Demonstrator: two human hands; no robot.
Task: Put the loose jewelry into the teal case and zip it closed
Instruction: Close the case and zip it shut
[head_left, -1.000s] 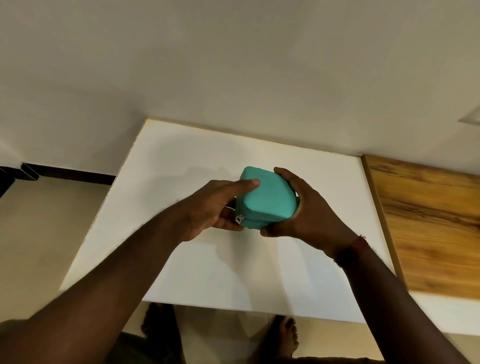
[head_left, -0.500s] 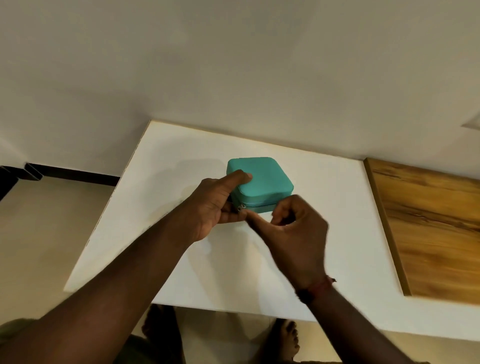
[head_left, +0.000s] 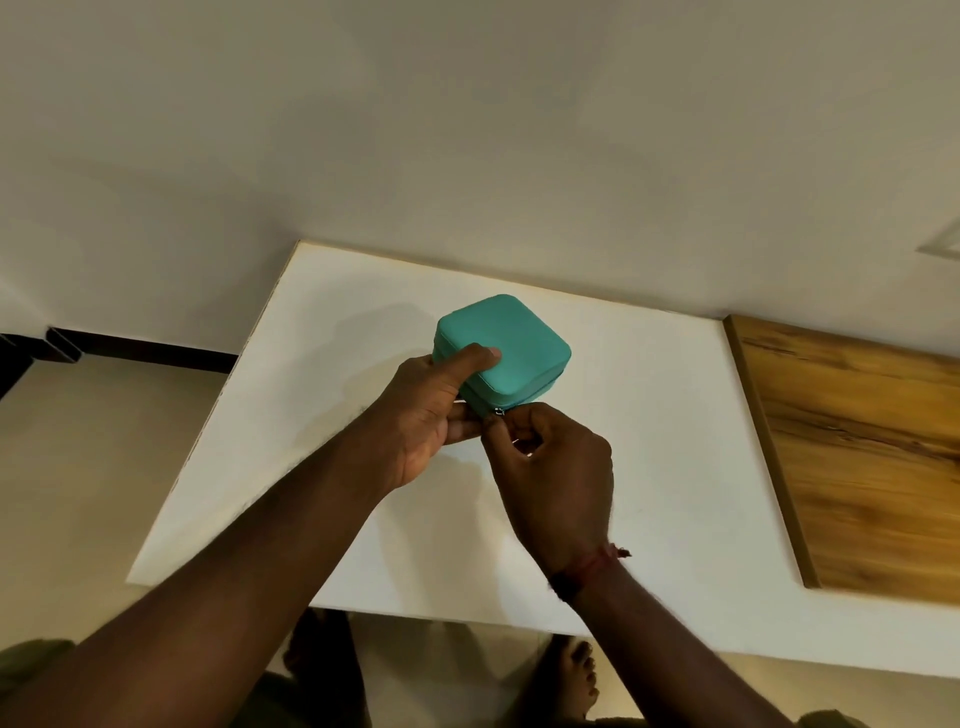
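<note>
Near the middle of the white tabletop (head_left: 649, 467), at twelve o'clock from the person, sits the square teal zip case with rounded corners (head_left: 511, 345), lid down. The left hand (head_left: 431, 415) grips its eight-o'clock corner, thumb pressed on the lid. The right hand (head_left: 556, 467) pinches the small metal zipper pull (head_left: 499, 411) at the six-o'clock corner. No loose jewelry shows outside. The pull could likely slip from that fingertip pinch or snag at a rounded corner, and a hard tug might drag the case.
</note>
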